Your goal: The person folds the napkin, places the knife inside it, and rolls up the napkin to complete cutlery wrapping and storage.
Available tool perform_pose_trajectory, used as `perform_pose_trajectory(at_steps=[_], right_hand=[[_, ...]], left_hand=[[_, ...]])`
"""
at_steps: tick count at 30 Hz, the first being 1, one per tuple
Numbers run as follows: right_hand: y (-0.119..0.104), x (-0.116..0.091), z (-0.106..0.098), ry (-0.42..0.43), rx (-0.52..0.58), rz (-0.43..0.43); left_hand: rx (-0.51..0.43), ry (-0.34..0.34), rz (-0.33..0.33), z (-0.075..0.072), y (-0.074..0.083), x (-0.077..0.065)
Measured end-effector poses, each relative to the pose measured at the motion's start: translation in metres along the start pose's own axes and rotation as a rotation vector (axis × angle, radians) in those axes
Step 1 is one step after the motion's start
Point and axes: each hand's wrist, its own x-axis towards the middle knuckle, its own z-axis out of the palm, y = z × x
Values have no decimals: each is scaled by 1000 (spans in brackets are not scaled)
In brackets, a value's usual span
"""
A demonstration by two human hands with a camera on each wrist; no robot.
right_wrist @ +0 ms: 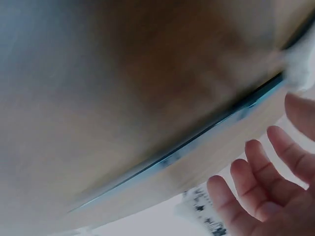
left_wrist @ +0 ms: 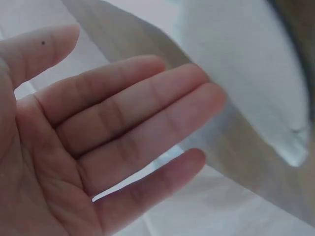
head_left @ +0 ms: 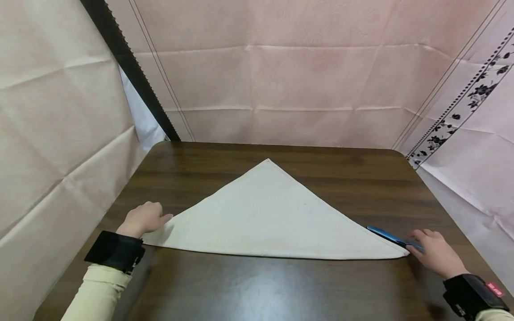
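Observation:
A white cloth (head_left: 265,218) lies on the brown table as a wide triangle, its peak toward the far edge. Beside its left corner is my left hand (head_left: 144,218), the thumb tip overlapping the cloth's edge in the head view. The left wrist view shows that hand (left_wrist: 118,128) with fingers extended and an unoccupied palm. Near the right corner is my right hand (head_left: 435,252), its thumb close to a slim blue and dark object (head_left: 387,235) along the cloth's edge; I cannot tell its kind. Loosely bent fingers (right_wrist: 263,172) hold nothing in the right wrist view.
The brown table (head_left: 257,285) has rounded far corners and a glossy top. Pale pink creased sheeting (head_left: 281,80) hangs behind it, with more at both sides. A black band (head_left: 132,71) runs down the left sheeting, and a floral strip (head_left: 462,107) the right.

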Motion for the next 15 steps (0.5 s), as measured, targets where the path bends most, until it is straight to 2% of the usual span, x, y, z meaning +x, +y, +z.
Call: perform_pose_trajectory(at_steps=[4, 7, 11, 15], right_hand=[[15, 3, 4, -42, -17, -14], [22, 5, 8, -65, -4, -25], [27, 5, 13, -44, -1, -57], [28, 2, 20, 49, -32, -130]], left_hand=[[-2, 75, 48, -5, 11, 0], [-23, 95, 90, -9, 21, 0], [-65, 61, 125, -11, 30, 0], [-100, 13, 143, -10, 31, 1]])
